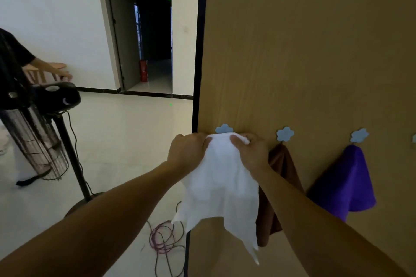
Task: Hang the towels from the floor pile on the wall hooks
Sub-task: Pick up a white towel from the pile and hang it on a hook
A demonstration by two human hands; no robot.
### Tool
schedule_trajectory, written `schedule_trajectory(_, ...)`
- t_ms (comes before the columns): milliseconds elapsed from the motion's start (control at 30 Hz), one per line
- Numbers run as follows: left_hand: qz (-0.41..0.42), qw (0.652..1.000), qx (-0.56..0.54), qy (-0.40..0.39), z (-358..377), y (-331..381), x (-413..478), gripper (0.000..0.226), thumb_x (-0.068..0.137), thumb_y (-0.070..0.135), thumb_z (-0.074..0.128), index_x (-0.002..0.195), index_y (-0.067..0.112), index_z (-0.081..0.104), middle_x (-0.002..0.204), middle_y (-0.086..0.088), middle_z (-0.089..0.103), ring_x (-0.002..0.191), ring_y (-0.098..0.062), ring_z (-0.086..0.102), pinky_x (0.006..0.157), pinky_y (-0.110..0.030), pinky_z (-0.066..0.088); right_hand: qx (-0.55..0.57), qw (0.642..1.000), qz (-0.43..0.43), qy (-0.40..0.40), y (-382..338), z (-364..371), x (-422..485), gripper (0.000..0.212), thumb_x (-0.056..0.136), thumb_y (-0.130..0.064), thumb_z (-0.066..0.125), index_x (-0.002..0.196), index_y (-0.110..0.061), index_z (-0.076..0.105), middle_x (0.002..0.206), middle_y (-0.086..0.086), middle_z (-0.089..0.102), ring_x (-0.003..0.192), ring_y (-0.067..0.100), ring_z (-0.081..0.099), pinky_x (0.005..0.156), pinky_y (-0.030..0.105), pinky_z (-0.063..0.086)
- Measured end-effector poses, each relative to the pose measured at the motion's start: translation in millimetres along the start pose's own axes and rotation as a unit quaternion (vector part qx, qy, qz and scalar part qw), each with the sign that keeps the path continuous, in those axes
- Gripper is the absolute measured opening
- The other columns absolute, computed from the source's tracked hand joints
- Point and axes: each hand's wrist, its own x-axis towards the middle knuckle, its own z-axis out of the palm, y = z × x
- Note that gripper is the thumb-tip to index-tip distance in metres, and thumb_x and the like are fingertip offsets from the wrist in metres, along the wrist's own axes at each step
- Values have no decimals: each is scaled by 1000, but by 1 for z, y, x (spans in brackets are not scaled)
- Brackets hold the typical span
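White towel (221,175) at centre frame hangs lengthwise straight down against the wooden wall (292,51). The left hand (188,150) and right hand (252,153) each pinch its bunched top edge. The leftmost blue flower hook (224,128) sits just above and between them, about equally near both.

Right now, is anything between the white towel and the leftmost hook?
Nothing visible. The left hand and right hand grip the white towel top just below the leftmost hook; the brown towel hangs on the next hook rightward.
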Motion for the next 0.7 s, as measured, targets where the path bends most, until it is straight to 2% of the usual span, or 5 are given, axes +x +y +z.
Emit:
schedule_trajectory(133,-90,996,-12,-18,8,16,6,36,101,37,28,94,21,60,87,0,68,68,-18,58,66,-27,38,-60,998,11,20,13,8,9,24,84,-41,68,85,-17,70,80,-2,70,79,18,66,75,37,56)
schedule_trajectory(333,-229,962,-108,-99,26,26,1,42,98,43,30,93,18,64,94,-3,66,88,-26,63,80,-34,47,-106,994,25,0,23,10,8,26,85,-40,64,78,-16,68,74,1,69,73,21,66,72,40,57)
schedule_trajectory(600,-367,796,-447,-178,27,35,5,40,92,30,59,122,3,59,122,-12,62,111,-24,59,86,-28,46,-17,976,195,-90,27,18,-2,28,82,-38,69,70,-13,64,81,5,70,75,19,64,71,35,56)
schedule_trajectory(633,-371,794,-446,-182,26,35,6,43,91,33,60,123,4,58,124,-13,61,114,-26,58,90,-29,46,-46,976,186,-102,24,16,-2,32,82,-43,67,71,-13,64,83,5,70,77,19,65,72,36,56)
schedule_trajectory(700,-355,853,-333,-187,25,33,8,44,86,53,58,108,15,61,107,-4,64,104,-23,59,95,-35,42,-156,974,129,-103,16,14,-3,44,85,-54,59,72,-13,67,77,4,70,77,21,67,72,35,57)
